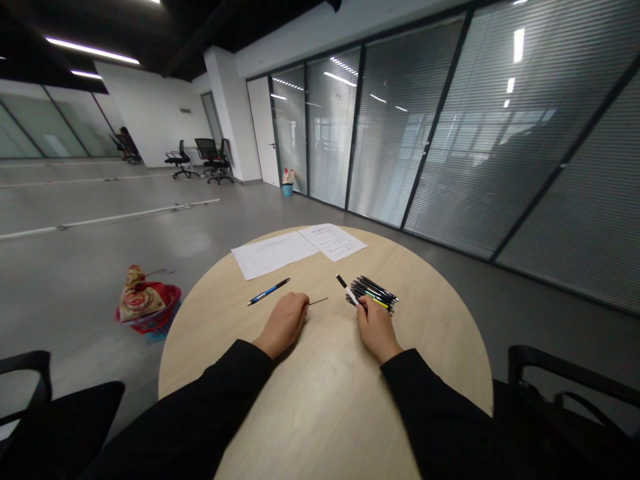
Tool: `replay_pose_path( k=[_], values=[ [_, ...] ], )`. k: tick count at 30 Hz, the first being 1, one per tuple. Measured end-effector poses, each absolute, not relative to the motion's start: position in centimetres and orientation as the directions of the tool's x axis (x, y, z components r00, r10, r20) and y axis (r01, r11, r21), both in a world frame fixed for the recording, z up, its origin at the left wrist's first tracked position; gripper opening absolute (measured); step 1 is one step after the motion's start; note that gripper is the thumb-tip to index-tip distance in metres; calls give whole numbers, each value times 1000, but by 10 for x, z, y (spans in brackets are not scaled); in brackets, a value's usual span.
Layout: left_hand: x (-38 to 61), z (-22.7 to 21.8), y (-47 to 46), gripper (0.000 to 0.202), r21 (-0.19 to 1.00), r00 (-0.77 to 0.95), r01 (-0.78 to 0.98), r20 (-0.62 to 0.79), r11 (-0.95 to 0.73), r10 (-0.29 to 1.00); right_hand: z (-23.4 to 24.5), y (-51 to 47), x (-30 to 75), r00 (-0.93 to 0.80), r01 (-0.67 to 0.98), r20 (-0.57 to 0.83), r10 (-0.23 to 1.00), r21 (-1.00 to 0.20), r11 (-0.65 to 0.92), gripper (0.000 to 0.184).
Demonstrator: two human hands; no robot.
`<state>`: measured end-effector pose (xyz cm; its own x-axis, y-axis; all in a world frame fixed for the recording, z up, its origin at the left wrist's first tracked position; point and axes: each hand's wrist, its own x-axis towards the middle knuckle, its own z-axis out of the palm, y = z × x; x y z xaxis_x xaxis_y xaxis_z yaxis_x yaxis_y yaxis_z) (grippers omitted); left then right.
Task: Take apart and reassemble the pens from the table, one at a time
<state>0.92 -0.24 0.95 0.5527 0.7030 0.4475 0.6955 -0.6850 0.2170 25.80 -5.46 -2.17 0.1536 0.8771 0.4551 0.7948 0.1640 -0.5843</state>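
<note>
My left hand rests near the middle of the round table with its fingers closed. A thin dark rod, perhaps a pen refill, sticks out to the right from its fingertips. My right hand grips a white marker with a black cap, its capped end pointing up and left. Just behind that hand lies a pile of several black pens, with a yellow-green one among them, partly hidden by my fingers. To the left, a blue and black pen lies alone on the wood.
Two white sheets of paper lie at the far side of the round wooden table. On the floor at left stands a red basket with a bag in it. Black chairs flank the table.
</note>
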Motion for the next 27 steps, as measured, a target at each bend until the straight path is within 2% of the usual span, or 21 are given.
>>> replay_pose_path(
  k=[2, 5, 18, 27],
  values=[
    [5, 7, 3, 17, 317, 456, 699, 492, -641, 742, -22, -54, 259, 151, 783, 466, 872, -595, 183, 17],
    [1, 4, 9, 17, 375, 396, 679, 537, -631, 745, -22, -55, 259, 121, 778, 470, 874, -591, 211, 17],
    [1, 3, 10, 17, 338, 434, 651, 568, -680, 699, -21, -56, 258, 93, 780, 457, 885, -586, 220, 16],
    [-3, 11, 10, 19, 301, 445, 691, 540, -657, 714, -18, -57, 260, 62, 799, 485, 872, -548, 248, 20]
  ],
)
